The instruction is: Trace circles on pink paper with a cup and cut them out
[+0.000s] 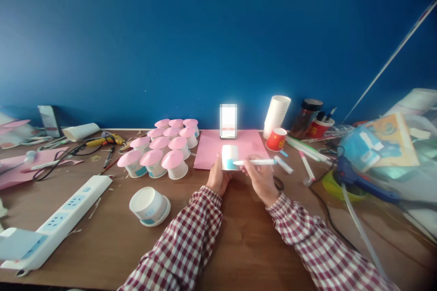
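The left hand [219, 179] grips a white-and-blue paper cup [230, 152] at the near edge of a pink paper sheet [208, 148]; the right hand [262, 180] pinches a slim white-and-blue marker [262, 162], its tip by the cup.

A white cup [229, 151] with a blue patch sits mid-scene, handheld; a slim white marker [241, 163] points left across its front.

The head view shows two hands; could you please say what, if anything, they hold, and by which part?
The left hand holds a white cup by its left side; the right hand holds a white marker pen around its middle.
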`<state>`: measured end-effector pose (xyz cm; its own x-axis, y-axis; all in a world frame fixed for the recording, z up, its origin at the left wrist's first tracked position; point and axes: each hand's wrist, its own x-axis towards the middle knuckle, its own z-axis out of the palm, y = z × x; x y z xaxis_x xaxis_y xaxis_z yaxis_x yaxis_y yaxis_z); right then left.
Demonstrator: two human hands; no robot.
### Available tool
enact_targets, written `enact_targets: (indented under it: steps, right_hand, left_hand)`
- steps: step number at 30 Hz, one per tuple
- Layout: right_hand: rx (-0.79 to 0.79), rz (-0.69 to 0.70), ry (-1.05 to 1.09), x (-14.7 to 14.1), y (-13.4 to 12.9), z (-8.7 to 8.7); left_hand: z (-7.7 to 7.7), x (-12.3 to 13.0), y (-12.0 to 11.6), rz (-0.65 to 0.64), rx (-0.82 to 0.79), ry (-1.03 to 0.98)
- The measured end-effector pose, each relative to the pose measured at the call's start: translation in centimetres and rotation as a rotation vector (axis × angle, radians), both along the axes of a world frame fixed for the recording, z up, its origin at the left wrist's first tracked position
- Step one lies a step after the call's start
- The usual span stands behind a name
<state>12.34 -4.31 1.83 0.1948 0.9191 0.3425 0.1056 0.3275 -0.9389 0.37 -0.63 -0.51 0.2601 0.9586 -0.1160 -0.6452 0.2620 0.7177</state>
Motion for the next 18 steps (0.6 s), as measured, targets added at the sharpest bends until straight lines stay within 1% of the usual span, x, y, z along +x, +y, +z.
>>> enact_targets:
  steps: [6,15,18]
  right_hand:
    - [-0.007,-0.017,0.062,-0.06,0.03,0.13]
    - [0.002,0.013,0.022,0.09,0.07,-0.02]
    - [0.000,-0.005,0.038,0.06,0.04,0.11]
  left_hand:
    - [0.35,-0.07,-0.07,-0.001,-0.012,-0.002]
    - [0.44,-0.07,-0.06,0.001,-0.033,-0.013]
    - [0.41,-0.16,-0.06,-0.004,-0.038,-0.019]
